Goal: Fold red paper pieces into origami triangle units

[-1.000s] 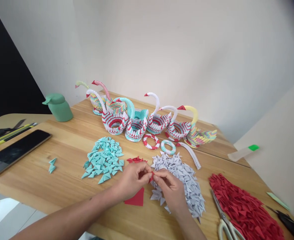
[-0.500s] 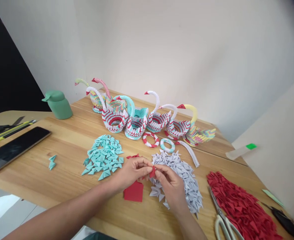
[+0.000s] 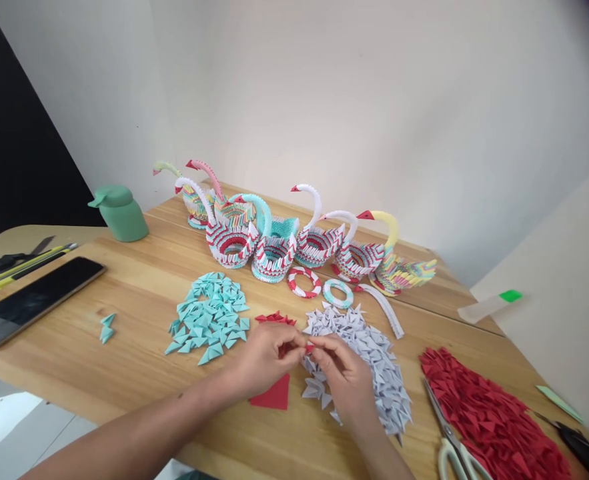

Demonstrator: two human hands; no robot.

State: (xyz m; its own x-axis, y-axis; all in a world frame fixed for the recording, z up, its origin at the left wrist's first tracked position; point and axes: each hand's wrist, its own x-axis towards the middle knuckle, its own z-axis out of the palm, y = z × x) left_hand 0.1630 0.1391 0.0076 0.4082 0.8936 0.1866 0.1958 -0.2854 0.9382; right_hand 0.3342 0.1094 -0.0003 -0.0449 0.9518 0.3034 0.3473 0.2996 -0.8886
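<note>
Both hands meet above the near half of the desk (image 3: 139, 363), pinching one small red paper piece (image 3: 309, 348) between them: the left hand (image 3: 269, 353) has thumb and forefinger on its left side, the right hand (image 3: 347, 377) on its right, the fingertips nearly touching. Half a second ago a broader red flap showed at the fingertips; now only a sliver is visible, with a pale spot on it, the rest hidden by the fingers. That suggests the piece has been turned or folded over and that its shaping is partway along; which crease is being pressed cannot be told. The left hand also covers more of the red paper squares (image 3: 273, 393), which lie toward the desk's near edge. Around the hands the supplies look undisturbed: the small red pile (image 3: 275, 319) just beyond the left hand, the teal pile (image 3: 211, 317) farther left, the grey pile (image 3: 379, 360) beside and partly behind the right hand, and the large red pile (image 3: 494, 413) toward the right edge with the scissors (image 3: 448, 433) alongside. The paper swans (image 3: 275, 270) stand unchanged toward the far edge, so the work seems confined to this single piece.
</note>
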